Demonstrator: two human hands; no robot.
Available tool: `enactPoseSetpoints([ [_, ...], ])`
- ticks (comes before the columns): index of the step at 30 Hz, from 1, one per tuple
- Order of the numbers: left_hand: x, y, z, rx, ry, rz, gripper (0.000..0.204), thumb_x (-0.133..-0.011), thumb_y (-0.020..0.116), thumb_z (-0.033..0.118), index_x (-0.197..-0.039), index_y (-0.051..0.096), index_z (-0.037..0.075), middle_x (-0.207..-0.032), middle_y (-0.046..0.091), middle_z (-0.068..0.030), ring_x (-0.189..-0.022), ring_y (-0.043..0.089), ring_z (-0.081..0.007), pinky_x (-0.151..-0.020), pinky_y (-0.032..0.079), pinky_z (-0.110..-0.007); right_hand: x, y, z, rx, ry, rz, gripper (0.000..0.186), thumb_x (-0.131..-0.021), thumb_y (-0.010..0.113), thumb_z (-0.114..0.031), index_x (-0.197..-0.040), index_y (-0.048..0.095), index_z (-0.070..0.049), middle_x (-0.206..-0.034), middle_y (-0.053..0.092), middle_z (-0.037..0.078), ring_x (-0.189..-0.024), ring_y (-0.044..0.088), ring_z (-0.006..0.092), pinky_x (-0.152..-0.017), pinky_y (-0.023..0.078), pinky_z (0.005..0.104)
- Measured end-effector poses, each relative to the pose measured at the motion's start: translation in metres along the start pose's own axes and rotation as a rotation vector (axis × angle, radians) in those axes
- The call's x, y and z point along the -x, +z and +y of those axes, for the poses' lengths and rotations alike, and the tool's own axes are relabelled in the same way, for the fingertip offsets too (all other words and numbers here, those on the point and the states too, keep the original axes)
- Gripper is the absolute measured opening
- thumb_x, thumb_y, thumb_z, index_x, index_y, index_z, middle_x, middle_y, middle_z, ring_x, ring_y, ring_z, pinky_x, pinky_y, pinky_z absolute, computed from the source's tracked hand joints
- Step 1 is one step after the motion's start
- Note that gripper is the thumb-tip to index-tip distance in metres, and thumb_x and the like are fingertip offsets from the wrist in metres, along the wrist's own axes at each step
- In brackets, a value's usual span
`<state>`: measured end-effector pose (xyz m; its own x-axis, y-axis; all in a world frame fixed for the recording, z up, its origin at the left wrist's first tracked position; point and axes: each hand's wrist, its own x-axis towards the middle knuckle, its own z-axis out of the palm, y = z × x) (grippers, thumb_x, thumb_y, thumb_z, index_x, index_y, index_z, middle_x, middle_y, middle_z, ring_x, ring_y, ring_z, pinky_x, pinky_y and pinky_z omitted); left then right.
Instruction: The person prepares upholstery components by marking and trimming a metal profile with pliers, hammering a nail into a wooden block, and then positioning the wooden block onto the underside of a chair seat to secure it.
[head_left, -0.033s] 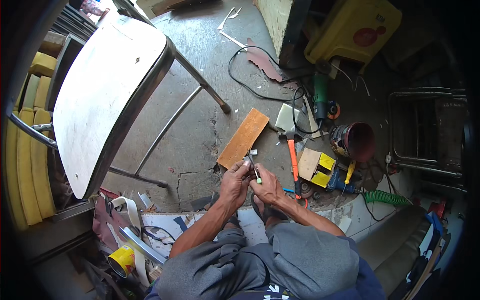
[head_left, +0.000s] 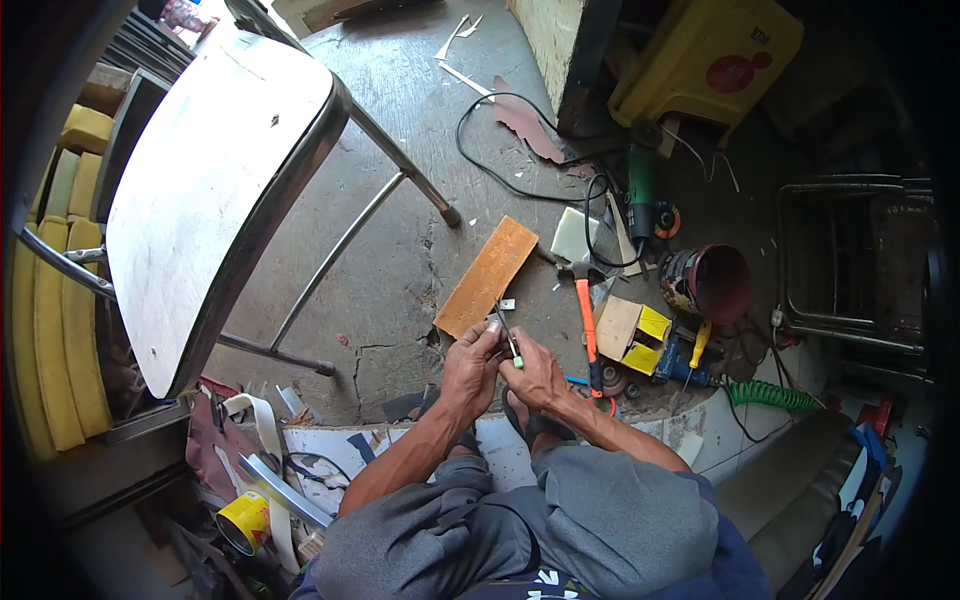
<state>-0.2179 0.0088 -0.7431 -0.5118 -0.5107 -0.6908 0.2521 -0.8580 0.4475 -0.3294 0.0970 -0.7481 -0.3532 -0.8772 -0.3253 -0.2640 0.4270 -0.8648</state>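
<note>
My left hand (head_left: 468, 372) is closed in a pinch, with a small greyish bit showing at its fingertips that I cannot make out. Against it, my right hand (head_left: 536, 374) is closed on a thin dark-shafted tool (head_left: 507, 325) with a pale green end, which looks like a small screwdriver. Just beyond the fingers, an orange-brown wooden board (head_left: 488, 277) lies slanted on the floor. Beside the board's edge is a small pale plate with a hole (head_left: 508, 305). What sits between the two palms is hidden.
To the right lie an orange-handled hammer (head_left: 586, 325), an open yellow box (head_left: 633, 335), a blue power tool (head_left: 680, 362), a paint-stained can (head_left: 718, 285) and a green angle grinder (head_left: 641, 190) with its black cord. A white-seated metal chair (head_left: 225, 200) tilts at left.
</note>
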Motion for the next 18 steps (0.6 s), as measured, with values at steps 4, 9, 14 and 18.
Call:
enactPoseSetpoints([
  [4, 0.002, 0.001, 0.0, -0.08, 0.062, 0.038, 0.015, -0.097, 0.067, 0.012, -0.107, 0.063, 0.002, -0.094, 0.067, -0.0061, -0.084, 0.066, -0.017, -0.083, 0.056, -0.035, 0.0, -0.006, -0.007, 0.071, 0.054, -0.025, 0.032, -0.083, 0.059, -0.019, -0.107, 0.054, 0.001, -0.088, 0.065, 0.03, -0.088, 0.064, 0.0504, -0.08, 0.05, 0.0542],
  [9, 0.004, -0.002, 0.002, -0.144, 0.051, 0.004, 0.014, -0.097, 0.067, 0.012, -0.105, 0.063, 0.001, -0.091, 0.065, -0.0057, -0.084, 0.065, -0.017, -0.081, 0.058, -0.037, 0.003, -0.01, -0.006, 0.104, 0.081, -0.061, 0.029, -0.082, 0.06, -0.021, -0.1, 0.057, 0.001, -0.081, 0.065, 0.031, -0.083, 0.065, 0.0519, -0.077, 0.051, 0.0563],
  [14, 0.006, 0.001, -0.003, -0.098, 0.034, 0.036, 0.013, -0.098, 0.067, 0.013, -0.103, 0.063, 0.002, -0.089, 0.066, -0.0061, -0.081, 0.065, -0.0167, -0.079, 0.058, -0.037, 0.007, -0.005, 0.009, 0.152, 0.084, -0.048, 0.03, -0.082, 0.06, -0.022, -0.101, 0.056, 0.001, -0.081, 0.065, 0.032, -0.083, 0.065, 0.0533, -0.077, 0.052, 0.0583],
  [18, -0.004, -0.016, 0.002, -0.271, 0.093, 0.015, 0.017, -0.099, 0.066, 0.017, -0.102, 0.063, 0.001, -0.088, 0.066, -0.0069, -0.078, 0.066, -0.0169, -0.077, 0.059, -0.034, 0.006, -0.004, 0.007, 0.162, 0.043, -0.071, 0.033, -0.083, 0.059, -0.022, -0.106, 0.052, 0.0, -0.081, 0.065, 0.031, -0.084, 0.064, 0.0541, -0.076, 0.051, 0.0586],
])
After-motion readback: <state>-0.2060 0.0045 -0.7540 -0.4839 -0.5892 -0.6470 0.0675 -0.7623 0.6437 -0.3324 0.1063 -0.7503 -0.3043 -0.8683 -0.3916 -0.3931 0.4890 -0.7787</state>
